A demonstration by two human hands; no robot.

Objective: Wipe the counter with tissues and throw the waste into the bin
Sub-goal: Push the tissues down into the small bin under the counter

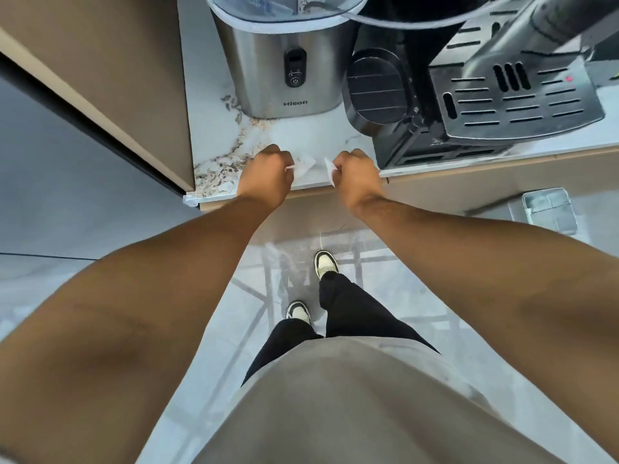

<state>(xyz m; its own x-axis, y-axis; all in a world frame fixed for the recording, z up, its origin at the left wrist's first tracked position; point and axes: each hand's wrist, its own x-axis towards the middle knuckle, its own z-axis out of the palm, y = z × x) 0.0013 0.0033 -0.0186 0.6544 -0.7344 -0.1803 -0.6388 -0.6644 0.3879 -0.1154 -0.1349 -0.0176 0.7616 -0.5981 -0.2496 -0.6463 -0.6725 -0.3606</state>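
Observation:
Both of my hands are fists over the front edge of the white marbled counter (301, 135). My left hand (266, 174) is shut on a white tissue (306, 165) that sticks out to its right and lies on the counter. My right hand (356, 177) is shut on another piece of white tissue (330, 170) that pokes out to its left. The two pieces lie close together between the fists; whether they are joined I cannot tell. A small open bin (549, 209) stands on the floor at the right, below the counter.
A steel Hicon appliance (288, 78) stands at the back of the counter. A black coffee machine (469, 105) with a slotted drip tray fills the right side. A brown cabinet wall (100, 78) bounds the counter on the left. My feet stand on glossy floor tiles below.

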